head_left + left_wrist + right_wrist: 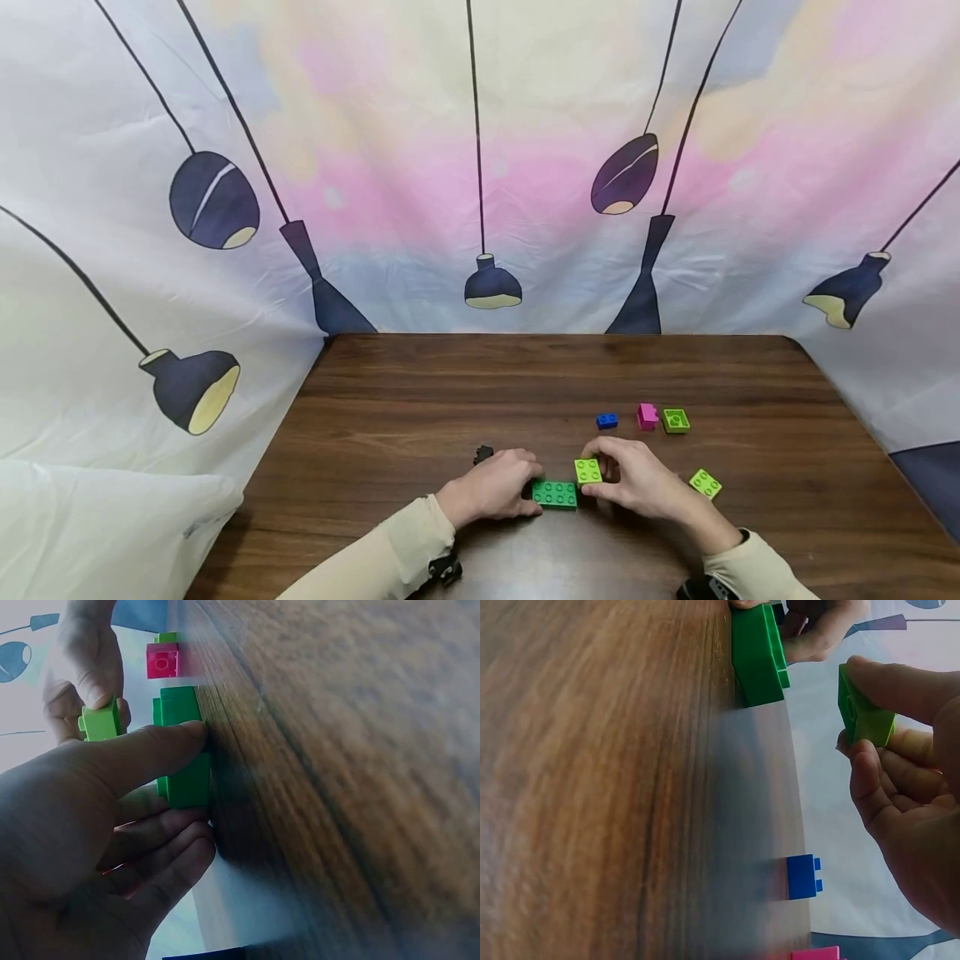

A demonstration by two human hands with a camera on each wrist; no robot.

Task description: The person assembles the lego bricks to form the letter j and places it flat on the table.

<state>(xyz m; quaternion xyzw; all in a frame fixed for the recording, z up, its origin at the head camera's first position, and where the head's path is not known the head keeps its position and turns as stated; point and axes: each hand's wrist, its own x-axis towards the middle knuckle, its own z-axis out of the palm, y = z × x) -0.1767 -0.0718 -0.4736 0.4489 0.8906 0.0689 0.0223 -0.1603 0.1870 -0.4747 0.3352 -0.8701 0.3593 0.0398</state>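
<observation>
Your L hand (491, 486): grips green 2x4 brick (555, 495). Your R hand (641, 479): pinches lime 2x2 brick (588, 471), raised R of green 2x4 brick; pcs. unjoined yet.

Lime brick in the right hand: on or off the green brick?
Off: the right wrist view shows a clear gap between the lime brick and the green brick.

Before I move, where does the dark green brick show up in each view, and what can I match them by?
Head: dark green brick low, just right of centre, held by the left hand.
Left wrist: dark green brick left of centre, partly hidden by that hand.
Right wrist: dark green brick at the top, just right of centre.
Shared landmark: the lime brick in the right hand.
</observation>
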